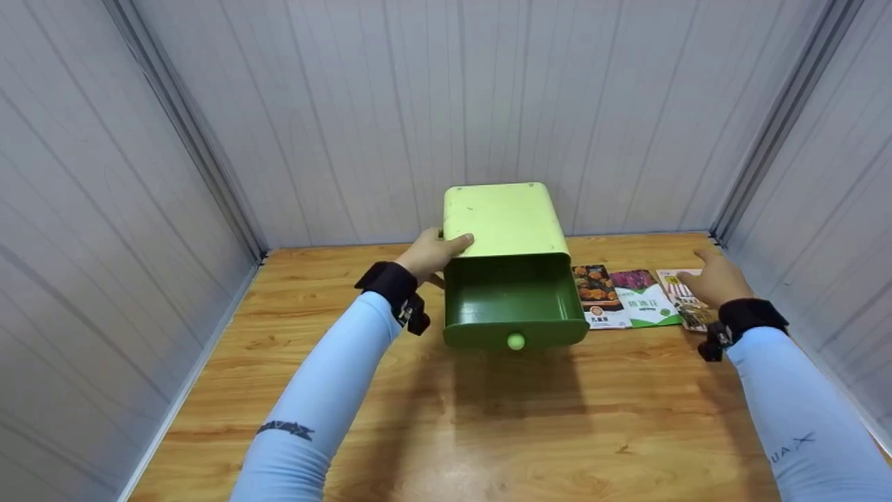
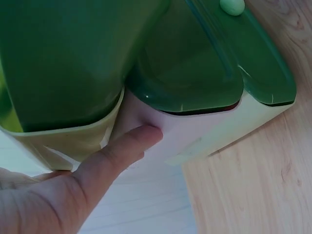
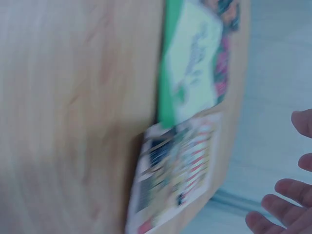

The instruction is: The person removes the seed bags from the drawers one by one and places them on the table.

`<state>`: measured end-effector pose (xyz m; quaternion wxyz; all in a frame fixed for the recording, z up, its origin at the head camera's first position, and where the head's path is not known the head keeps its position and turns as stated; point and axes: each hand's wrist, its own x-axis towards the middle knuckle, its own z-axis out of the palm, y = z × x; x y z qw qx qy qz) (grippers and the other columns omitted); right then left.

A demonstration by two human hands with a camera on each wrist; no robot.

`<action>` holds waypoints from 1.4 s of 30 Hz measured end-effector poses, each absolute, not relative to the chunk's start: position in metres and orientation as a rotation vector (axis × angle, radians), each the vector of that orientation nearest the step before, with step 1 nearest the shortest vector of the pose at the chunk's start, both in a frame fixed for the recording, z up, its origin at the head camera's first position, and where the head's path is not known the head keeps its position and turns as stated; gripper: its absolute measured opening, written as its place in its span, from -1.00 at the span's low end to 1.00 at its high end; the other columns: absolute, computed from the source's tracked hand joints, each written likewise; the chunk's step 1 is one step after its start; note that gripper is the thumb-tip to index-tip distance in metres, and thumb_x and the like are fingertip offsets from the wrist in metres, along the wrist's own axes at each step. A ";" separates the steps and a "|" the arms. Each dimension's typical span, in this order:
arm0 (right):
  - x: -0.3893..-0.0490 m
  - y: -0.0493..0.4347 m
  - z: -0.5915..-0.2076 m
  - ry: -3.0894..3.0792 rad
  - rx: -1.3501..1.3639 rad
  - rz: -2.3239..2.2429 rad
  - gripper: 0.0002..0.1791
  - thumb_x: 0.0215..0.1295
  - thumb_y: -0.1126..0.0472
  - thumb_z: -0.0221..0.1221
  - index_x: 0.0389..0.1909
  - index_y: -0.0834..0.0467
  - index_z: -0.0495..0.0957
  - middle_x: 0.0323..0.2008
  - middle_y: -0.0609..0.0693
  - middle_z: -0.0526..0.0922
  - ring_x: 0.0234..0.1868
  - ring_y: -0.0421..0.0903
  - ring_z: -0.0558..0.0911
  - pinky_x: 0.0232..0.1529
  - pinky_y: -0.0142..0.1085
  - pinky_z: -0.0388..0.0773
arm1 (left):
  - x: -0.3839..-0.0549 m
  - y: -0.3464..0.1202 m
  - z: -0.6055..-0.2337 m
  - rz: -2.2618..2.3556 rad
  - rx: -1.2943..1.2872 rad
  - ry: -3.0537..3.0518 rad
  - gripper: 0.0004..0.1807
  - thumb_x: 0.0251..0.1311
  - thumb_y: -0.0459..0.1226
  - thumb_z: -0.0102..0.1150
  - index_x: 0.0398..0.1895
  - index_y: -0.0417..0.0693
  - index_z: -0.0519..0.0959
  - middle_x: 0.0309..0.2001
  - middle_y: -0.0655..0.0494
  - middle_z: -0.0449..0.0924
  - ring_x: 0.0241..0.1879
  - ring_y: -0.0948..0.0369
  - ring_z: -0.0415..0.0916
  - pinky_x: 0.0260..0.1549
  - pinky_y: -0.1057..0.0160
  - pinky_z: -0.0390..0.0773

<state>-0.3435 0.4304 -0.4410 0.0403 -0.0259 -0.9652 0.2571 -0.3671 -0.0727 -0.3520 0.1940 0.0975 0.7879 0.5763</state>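
Observation:
A small drawer cabinet [image 1: 503, 217] with a pale yellow-green top stands on the wooden table, its top green drawer [image 1: 516, 289] pulled out and bare inside. My left hand [image 1: 426, 256] holds the cabinet's left edge, thumb on the top and fingers along the side. In the left wrist view, one finger presses a pale pink tier, where a lower green drawer [image 2: 190, 83] is pushed in. Over at the right, my right hand [image 1: 721, 279] hovers with fingers spread by a seed packet with red stripes [image 1: 679, 293], apart from it in the right wrist view.
Beside the cabinet lie a seed packet with orange flowers [image 1: 596, 289] and a green and white seed packet [image 1: 644, 300]. Panelled walls [image 1: 348, 118] close in the back and both sides of the table [image 1: 313, 362].

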 end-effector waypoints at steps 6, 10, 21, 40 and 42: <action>-0.349 0.397 -0.416 -2.892 0.031 0.786 -0.20 0.46 -0.03 0.06 0.45 0.43 0.04 0.36 0.53 0.14 0.31 0.51 0.18 0.24 0.34 0.16 | -0.368 -0.077 -0.352 1.626 0.274 2.214 -0.46 0.42 0.05 0.02 0.27 -0.10 0.33 0.04 -0.20 0.57 0.04 -0.10 0.55 -0.03 -0.27 0.53; -0.350 0.371 -0.400 -2.833 0.092 0.806 -0.22 0.42 0.01 0.14 0.45 0.37 0.10 0.33 0.50 0.23 0.29 0.47 0.25 0.21 0.32 0.23 | -0.369 -0.078 -0.352 1.628 0.269 2.226 -0.45 0.41 0.06 0.03 0.25 -0.11 0.34 -0.01 -0.16 0.58 -0.01 -0.07 0.58 -0.05 -0.25 0.55; -0.342 0.315 -0.364 -2.742 0.255 1.062 -0.15 0.28 -0.09 0.28 0.44 0.23 0.20 0.35 0.37 0.27 0.31 0.36 0.31 0.19 0.25 0.35 | -0.370 -0.077 -0.351 1.650 0.240 2.218 -0.40 0.37 0.06 0.08 0.27 -0.14 0.33 -0.02 -0.13 0.57 -0.06 -0.05 0.60 -0.11 -0.19 0.60; -0.280 0.223 -0.327 -2.506 0.824 0.966 -0.46 0.21 0.15 0.38 0.19 0.20 0.51 0.06 0.16 0.60 -0.01 0.18 0.59 -0.03 0.04 0.55 | -0.370 -0.075 -0.352 1.664 0.211 2.224 -0.32 0.35 0.08 0.11 0.34 -0.16 0.25 0.07 -0.14 0.49 0.01 -0.07 0.55 -0.07 -0.24 0.57; -0.273 0.216 -0.326 -2.492 0.868 0.943 -0.49 0.20 0.15 0.38 0.15 0.20 0.54 -0.01 0.13 0.62 -0.06 0.16 0.60 -0.09 0.02 0.57 | -0.370 -0.075 -0.352 1.664 0.215 2.221 -0.31 0.35 0.08 0.11 0.34 -0.16 0.24 0.07 -0.14 0.49 0.02 -0.08 0.55 -0.06 -0.25 0.56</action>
